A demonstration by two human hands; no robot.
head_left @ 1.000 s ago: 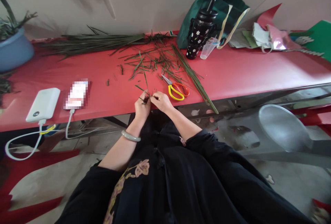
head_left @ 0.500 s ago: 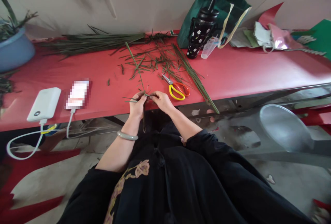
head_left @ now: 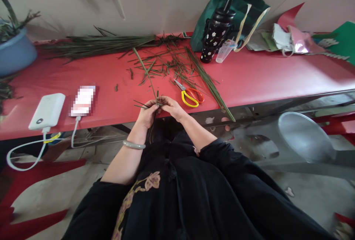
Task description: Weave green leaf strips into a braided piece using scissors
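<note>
My left hand [head_left: 148,113] pinches a small bundle of green leaf strips [head_left: 146,67] at the table's front edge. One long strip points away across the table, short ends stick out to the left, and others hang below. My right hand [head_left: 172,107] meets it from the right, thumb and fingers closed on the same strips where they cross. Its fingertips partly cover the crossing. Scissors [head_left: 191,96] with one yellow and one orange handle lie just right of my right hand, blades pointing to the far left.
Cut leaf scraps [head_left: 172,62] and a long leaf bundle [head_left: 212,84] lie on the red table [head_left: 266,73]. More leaves [head_left: 105,44] line the back. A power bank [head_left: 47,111] and phone [head_left: 83,101] sit left; a black tumbler [head_left: 216,33] and green bag [head_left: 203,18] stand behind.
Both hands have shifted slightly, with my right fingers curled closer over the crossing. The long strip's far end has dropped a little and the short ends on the left have turned.
</note>
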